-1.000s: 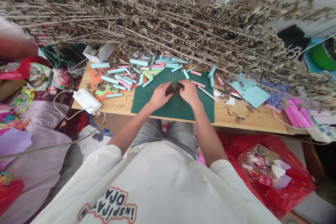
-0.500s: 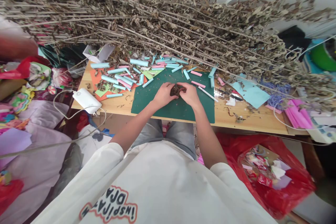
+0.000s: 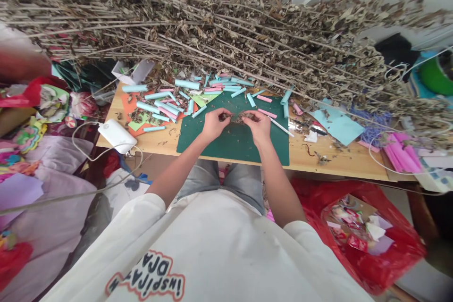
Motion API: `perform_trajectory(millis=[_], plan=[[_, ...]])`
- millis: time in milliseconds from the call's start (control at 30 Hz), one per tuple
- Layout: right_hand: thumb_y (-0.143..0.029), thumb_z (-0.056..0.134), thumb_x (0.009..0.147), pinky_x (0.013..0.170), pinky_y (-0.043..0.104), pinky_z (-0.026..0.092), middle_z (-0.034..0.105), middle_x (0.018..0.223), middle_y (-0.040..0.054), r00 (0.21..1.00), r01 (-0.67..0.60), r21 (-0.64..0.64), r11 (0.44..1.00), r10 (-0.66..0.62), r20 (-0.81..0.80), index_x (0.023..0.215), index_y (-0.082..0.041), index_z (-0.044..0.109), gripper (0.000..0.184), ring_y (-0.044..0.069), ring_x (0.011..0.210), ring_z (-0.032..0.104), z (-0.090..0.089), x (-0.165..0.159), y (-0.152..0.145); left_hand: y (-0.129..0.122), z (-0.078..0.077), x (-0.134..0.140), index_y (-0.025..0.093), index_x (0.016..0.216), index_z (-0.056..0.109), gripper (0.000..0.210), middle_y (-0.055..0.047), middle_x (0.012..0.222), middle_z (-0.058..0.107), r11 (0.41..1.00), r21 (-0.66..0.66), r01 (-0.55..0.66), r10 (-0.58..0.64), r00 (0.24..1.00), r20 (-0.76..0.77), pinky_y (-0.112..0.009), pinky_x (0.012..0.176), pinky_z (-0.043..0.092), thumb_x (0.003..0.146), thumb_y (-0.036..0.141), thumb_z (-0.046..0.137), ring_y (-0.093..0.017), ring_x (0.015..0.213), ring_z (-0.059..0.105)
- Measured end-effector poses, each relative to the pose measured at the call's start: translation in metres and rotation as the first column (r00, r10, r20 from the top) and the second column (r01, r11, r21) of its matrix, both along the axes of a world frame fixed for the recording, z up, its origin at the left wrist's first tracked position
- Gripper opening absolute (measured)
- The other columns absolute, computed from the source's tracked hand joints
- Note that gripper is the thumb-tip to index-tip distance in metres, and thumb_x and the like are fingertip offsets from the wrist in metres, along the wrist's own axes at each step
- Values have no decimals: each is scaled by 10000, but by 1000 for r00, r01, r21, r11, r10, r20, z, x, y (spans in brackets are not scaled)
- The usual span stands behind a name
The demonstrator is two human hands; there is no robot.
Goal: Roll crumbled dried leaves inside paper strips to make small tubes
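Note:
Over the dark green cutting mat [image 3: 233,148], my left hand [image 3: 214,125] is closed on a tuft of dried leaves [image 3: 224,116]. My right hand [image 3: 259,126] pinches another part of the crumbly dried leaves [image 3: 244,117]. A thin strand of leaf stretches between the two hands, and small crumbs lie on the mat beneath. Just right of my right hand are a pink paper tube [image 3: 267,113] and a white stick [image 3: 281,126]. Many blue and pink paper tubes [image 3: 187,84] lie along the mat's back edge and to its left.
A large heap of dried stalks [image 3: 219,33] spans the back. A white power bank [image 3: 117,136] with a cable sits at the table's left edge. Blue paper [image 3: 338,122] and pink crepe paper [image 3: 402,153] lie to the right. Below hangs a red plastic bag [image 3: 311,203] of scraps.
My hands have moved apart, left and right, pulling the clump of dried leaves between them into a loose, stretched strand.

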State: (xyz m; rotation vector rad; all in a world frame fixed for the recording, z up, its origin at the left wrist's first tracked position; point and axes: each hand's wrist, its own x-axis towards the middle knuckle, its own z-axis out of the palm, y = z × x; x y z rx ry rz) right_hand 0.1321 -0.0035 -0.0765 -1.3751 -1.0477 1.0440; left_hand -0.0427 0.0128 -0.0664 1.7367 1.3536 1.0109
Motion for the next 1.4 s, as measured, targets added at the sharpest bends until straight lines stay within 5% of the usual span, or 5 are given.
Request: perform_trajectory(millis=[200,467,700,1100,1400], plan=[[-293,731,636,795,340,550,748,863,28,992,-62,-5,998,61,-106,895,-179,747,283,183,791,673,6,-11,-4,-4,-5,4,143,1097,691,361,-89,1038,726,987,8,163,-161,968,192,-278,791,561,750,232,727,-160,840,688],[-292,682,647,744,341,553,718,758,29,997,67,-36,997,-68,-37,836,-152,727,239,179,716,661,-3,-5,-1,3,-14,-2,125,881,754,186,-43,733,723,991,-133,0,17,992,128,-253,634,522,743,238,703,-142,636,639],[-268,692,706,829,374,577,727,1013,64,982,-34,80,996,19,186,1112,-197,667,414,208,863,696,6,-10,-8,2,-9,2,160,1075,731,313,-110,1128,706,987,-66,145,-122,955,269,-314,865,540,822,337,680,-218,1008,668],[-319,719,711,816,360,583,737,974,60,977,-187,68,980,178,118,950,-199,728,268,206,856,697,5,-12,-14,4,-17,6,116,932,750,265,-35,706,698,964,-245,106,-11,934,358,-214,561,465,717,263,705,-111,587,586],[-292,661,744,756,335,565,741,915,56,955,-96,71,993,72,287,928,-182,729,225,189,778,673,16,0,-12,2,-4,-8,178,1100,723,308,-73,917,740,991,-29,128,-130,990,-62,-307,720,499,826,303,659,-188,751,634]])
